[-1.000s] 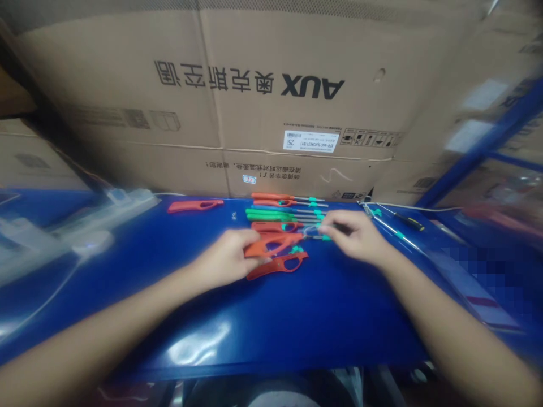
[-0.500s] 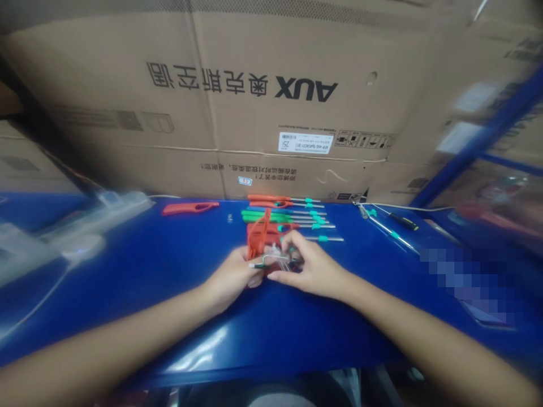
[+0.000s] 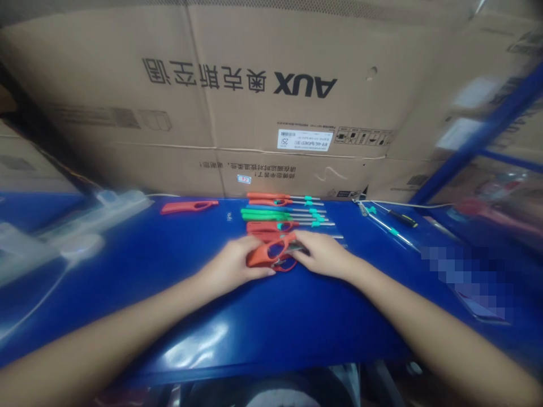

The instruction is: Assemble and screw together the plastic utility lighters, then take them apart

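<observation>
The person holds an orange lighter body (image 3: 270, 252) low over the blue surface (image 3: 263, 333), near its middle. The left hand (image 3: 237, 265) grips its rear part, with the fingers curled around it. The right hand (image 3: 324, 255) has its fingers closed together on the front end. What is under these fingers, I cannot tell. At 12 o'clock from the hands lies a row of lighters (image 3: 280, 213), orange and green, side by side with the metal tubes pointing to the right. A single orange shell (image 3: 189, 207) lies at 10 o'clock, well apart. A screwdriver (image 3: 401, 217) lies at 2 o'clock. Behind everything stands a big cardboard box (image 3: 254, 130).
</observation>
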